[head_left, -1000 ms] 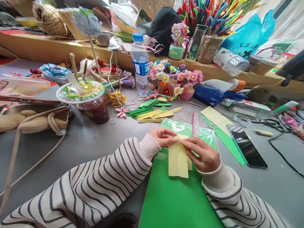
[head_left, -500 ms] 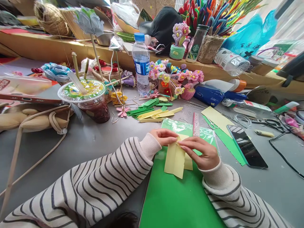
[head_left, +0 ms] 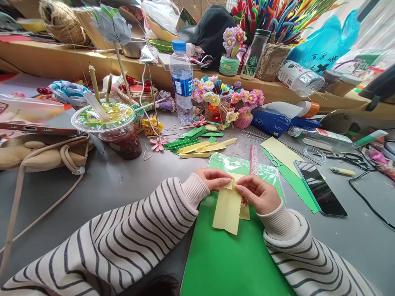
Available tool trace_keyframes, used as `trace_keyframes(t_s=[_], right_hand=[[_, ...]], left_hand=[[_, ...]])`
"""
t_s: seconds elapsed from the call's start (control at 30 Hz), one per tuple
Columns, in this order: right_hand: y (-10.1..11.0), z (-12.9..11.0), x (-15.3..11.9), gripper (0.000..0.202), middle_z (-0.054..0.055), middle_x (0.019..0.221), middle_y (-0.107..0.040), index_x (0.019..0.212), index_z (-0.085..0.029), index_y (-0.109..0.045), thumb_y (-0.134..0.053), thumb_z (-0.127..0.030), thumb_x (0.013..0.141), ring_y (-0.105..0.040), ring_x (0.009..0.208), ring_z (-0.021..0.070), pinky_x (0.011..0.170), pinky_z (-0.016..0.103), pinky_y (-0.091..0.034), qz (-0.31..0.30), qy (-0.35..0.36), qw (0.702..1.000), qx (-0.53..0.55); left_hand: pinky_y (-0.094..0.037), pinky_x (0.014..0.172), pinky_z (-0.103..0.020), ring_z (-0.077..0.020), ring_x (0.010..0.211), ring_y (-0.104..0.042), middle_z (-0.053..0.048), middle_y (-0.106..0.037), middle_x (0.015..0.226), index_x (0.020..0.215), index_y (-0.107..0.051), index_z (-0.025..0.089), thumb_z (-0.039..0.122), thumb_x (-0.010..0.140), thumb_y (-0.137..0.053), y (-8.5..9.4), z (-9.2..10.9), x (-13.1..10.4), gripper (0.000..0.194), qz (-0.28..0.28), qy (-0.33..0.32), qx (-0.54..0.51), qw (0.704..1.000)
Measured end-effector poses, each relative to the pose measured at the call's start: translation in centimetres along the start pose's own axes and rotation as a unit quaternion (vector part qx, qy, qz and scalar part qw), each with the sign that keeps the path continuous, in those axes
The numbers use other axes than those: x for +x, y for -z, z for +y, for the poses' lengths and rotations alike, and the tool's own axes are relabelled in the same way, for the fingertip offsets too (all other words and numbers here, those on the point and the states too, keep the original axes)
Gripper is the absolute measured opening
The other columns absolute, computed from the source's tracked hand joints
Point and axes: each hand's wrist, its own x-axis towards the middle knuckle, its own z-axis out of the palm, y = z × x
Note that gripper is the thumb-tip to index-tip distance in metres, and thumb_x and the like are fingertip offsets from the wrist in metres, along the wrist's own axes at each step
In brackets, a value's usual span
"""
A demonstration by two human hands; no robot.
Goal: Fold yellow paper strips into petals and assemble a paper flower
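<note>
Between the fingers of the left hand (head_left: 214, 179) and right hand (head_left: 261, 195), yellow paper (head_left: 227, 210) is pinched at its folded upper end. Below the fingers lies a green sheet (head_left: 231, 259); just beyond them, a pink ruler (head_left: 254, 159); farther left, folded strips (head_left: 197, 147); then a blue-capped bottle (head_left: 182, 86).

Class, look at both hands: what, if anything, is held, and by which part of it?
A pale yellow paper, held by its folded upper end: the left hand at that end's left side, the right hand at its right.
</note>
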Motion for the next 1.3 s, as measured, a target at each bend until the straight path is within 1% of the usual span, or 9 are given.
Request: trace_keyframes(t_s=[0.13, 0.23, 0.37, 0.5, 0.6, 0.73, 0.83, 1.07, 1.3], right_hand=[[0.0, 0.3, 0.0, 0.017, 0.000, 0.055, -0.055, 0.072, -0.015, -0.052, -0.059, -0.029, 0.064, -0.048, 0.040, 0.0069, 0.035, 0.018, -0.042, 0.015, 0.030, 0.999, -0.008], [0.0, 0.6, -0.1, 0.018, 0.001, 0.057, -0.056, 0.077, -0.016, -0.054, -0.058, -0.029, 0.065, -0.052, 0.047, 0.0094, 0.037, 0.019, -0.045, 0.028, 0.079, 0.994, -0.068], [0.2, 0.7, -0.1, 0.022, 0.003, 0.067, -0.060, 0.082, -0.018, -0.056, -0.060, -0.028, 0.063, -0.056, 0.056, 0.0116, 0.046, 0.022, -0.050, 0.040, 0.184, 0.958, -0.214], [0.4, 0.7, -0.2, 0.015, 0.003, 0.072, -0.063, 0.082, -0.018, -0.059, -0.054, -0.021, 0.069, -0.056, 0.053, 0.0099, 0.049, 0.022, -0.051, 0.057, 0.248, 0.927, -0.277], [0.5, 0.6, -0.3, 0.017, 0.004, 0.075, -0.064, 0.085, -0.018, -0.060, -0.054, -0.019, 0.069, -0.057, 0.053, 0.0107, 0.050, 0.022, -0.052, 0.069, 0.253, 0.927, -0.267], [0.4, 0.3, -0.5, 0.017, 0.004, 0.076, -0.064, 0.085, -0.018, -0.060, -0.054, -0.016, 0.069, -0.059, 0.058, 0.0118, 0.051, 0.022, -0.053, 0.064, 0.260, 0.935, -0.234], [0.4, -0.1, -0.7, 0.017, 0.004, 0.076, -0.064, 0.085, -0.018, -0.059, -0.052, -0.014, 0.070, -0.060, 0.062, 0.0122, 0.055, 0.022, -0.053, 0.065, 0.279, 0.928, -0.238], [0.6, -0.6, -0.7, 0.024, 0.003, 0.075, -0.064, 0.088, -0.020, -0.058, -0.049, -0.007, 0.070, -0.059, 0.063, 0.0121, 0.053, 0.022, -0.051, 0.037, 0.325, 0.908, -0.263], [0.7, -0.7, -0.6, 0.033, 0.004, 0.079, -0.063, 0.094, -0.022, -0.056, -0.047, -0.001, 0.070, -0.058, 0.067, 0.0123, 0.055, 0.023, -0.048, 0.008, 0.367, 0.896, -0.250]], left_hand=[[-0.045, 0.056, -0.021, -0.0099, 0.059, -0.055, -0.001, -0.061, 0.061, 0.068, -0.063, 0.013, 0.026, 0.049, -0.068, 0.0, 0.0, 0.2, 0.023, -0.003, 0.022, -0.012, 1.000], [-0.045, 0.055, -0.021, -0.0093, 0.056, -0.054, 0.000, -0.059, 0.058, 0.067, -0.062, 0.012, 0.024, 0.045, -0.070, 0.2, -0.4, 0.6, 0.027, 0.002, 0.024, -0.010, 1.000], [-0.044, 0.054, -0.022, -0.0086, 0.054, -0.053, 0.000, -0.058, 0.055, 0.069, -0.061, 0.012, 0.026, 0.045, -0.070, 0.4, -0.9, 0.9, 0.029, 0.012, -0.017, -0.005, 1.000], [-0.045, 0.056, -0.022, -0.0083, 0.055, -0.054, 0.001, -0.058, 0.056, 0.069, -0.060, 0.012, 0.025, 0.046, -0.070, 0.4, -0.8, 0.8, 0.028, -0.002, -0.015, -0.020, 1.000], [-0.044, 0.059, -0.021, -0.0081, 0.058, -0.055, 0.001, -0.059, 0.061, 0.068, -0.059, 0.012, 0.025, 0.048, -0.069, 0.4, -0.6, 0.6, 0.026, -0.017, 0.012, -0.066, 0.998], [-0.044, 0.061, -0.022, -0.0087, 0.056, -0.057, 0.000, -0.060, 0.059, 0.069, -0.058, 0.012, 0.028, 0.050, -0.069, 0.5, -0.5, 0.5, 0.027, -0.065, 0.074, -0.111, 0.989], [-0.044, 0.063, -0.024, -0.0097, 0.055, -0.058, -0.001, -0.061, 0.058, 0.068, -0.058, 0.013, 0.030, 0.048, -0.070, 0.4, -0.5, 0.5, 0.029, -0.082, 0.105, -0.134, 0.982], [-0.042, 0.067, -0.024, -0.0087, 0.061, -0.057, 0.000, -0.061, 0.062, 0.067, -0.060, 0.013, 0.019, 0.043, -0.072, 0.5, -0.5, 0.6, 0.027, -0.084, 0.116, -0.114, 0.983], [-0.041, 0.068, -0.025, -0.0091, 0.066, -0.055, 0.000, -0.060, 0.065, 0.068, -0.062, 0.015, 0.018, 0.046, -0.071, 0.4, -0.2, 0.2, 0.024, -0.092, 0.093, -0.091, 0.987]])
